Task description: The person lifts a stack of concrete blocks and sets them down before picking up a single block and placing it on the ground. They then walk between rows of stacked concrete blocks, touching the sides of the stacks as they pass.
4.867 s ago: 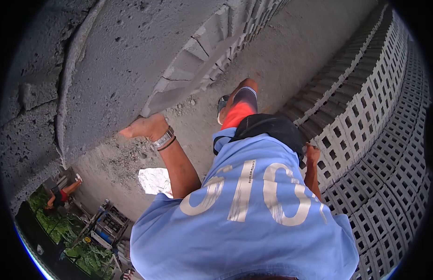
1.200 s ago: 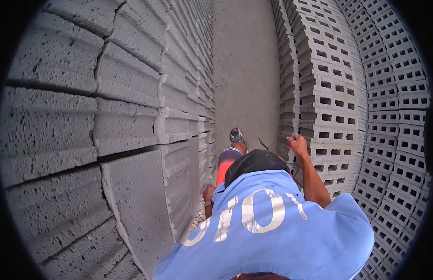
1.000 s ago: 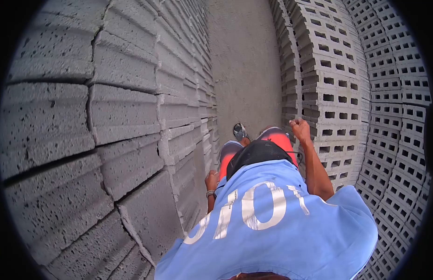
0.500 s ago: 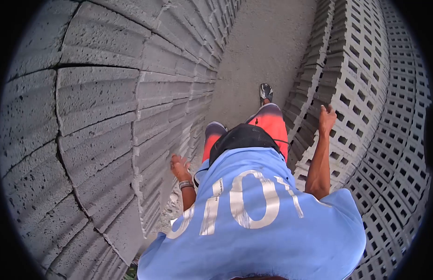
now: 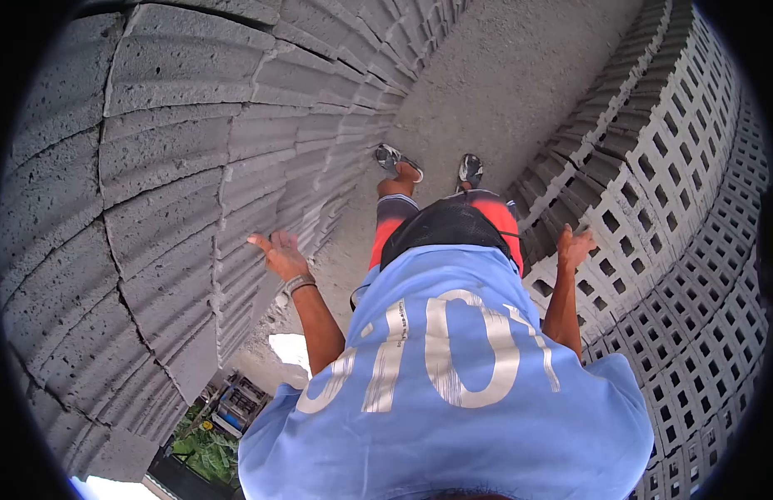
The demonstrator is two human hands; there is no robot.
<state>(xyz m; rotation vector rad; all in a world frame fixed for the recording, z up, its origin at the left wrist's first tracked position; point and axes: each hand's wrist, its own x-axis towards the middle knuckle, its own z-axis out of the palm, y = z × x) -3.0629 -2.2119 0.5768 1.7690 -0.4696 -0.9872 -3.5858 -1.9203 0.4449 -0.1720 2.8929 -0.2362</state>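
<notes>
My left hand is held out to the left with its fingers apart and nothing in it. Close to it rises a tall stack of grey concrete blocks, their ridged sides facing me. A band circles my left wrist. On the other side, my right hand is empty, its fingers loosely spread. It overlaps the near edge of a lower stack of hollow blocks, whose rows of square holes face up.
Between the stacks runs a dusty ground path, with both my shoes on it. More hollow blocks spread out at the far right. Green plants and a blue-and-grey object show behind me at lower left.
I have stepped along the path, and my left foot has come into view. My left hand has swung forward and outward, while my right hand has drawn back slightly.
</notes>
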